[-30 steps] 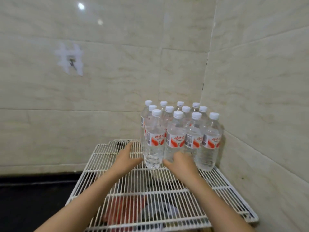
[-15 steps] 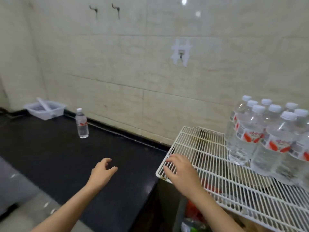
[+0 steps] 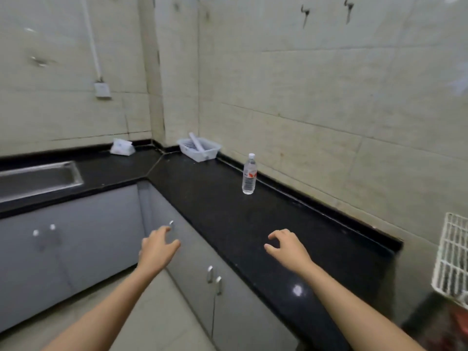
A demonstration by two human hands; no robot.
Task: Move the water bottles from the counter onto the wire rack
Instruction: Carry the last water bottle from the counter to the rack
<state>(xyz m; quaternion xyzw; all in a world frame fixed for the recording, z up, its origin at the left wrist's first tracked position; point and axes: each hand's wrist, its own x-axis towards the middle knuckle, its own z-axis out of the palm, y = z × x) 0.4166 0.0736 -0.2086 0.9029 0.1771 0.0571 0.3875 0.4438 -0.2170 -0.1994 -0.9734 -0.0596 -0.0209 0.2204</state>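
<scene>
Off white wire rack (image 3: 453, 259) now, my L hand (image 3: 158, 250) & R hand (image 3: 287, 249) hover loose, empty; clear red-labelled plastic water bottle (image 3: 249, 176) stands upright on black counter (image 3: 228, 214).

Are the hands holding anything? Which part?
Nothing is held. The left hand and the right hand are both empty, and the water bottle stands alone on the counter, apart from them.

The water bottle (image 3: 249, 174) stands on the counter (image 3: 228, 211), close to the wall. Behind it and to its left sits a basket (image 3: 200, 149) in the corner. Farther left lie a packet (image 3: 122, 147) and the sink (image 3: 38, 178). Far to the bottle's right is the wire rack (image 3: 453, 257). In front of the bottle hover two hands: the right hand (image 3: 287, 247) over the counter, and the left hand (image 3: 158, 247) past its edge.
</scene>
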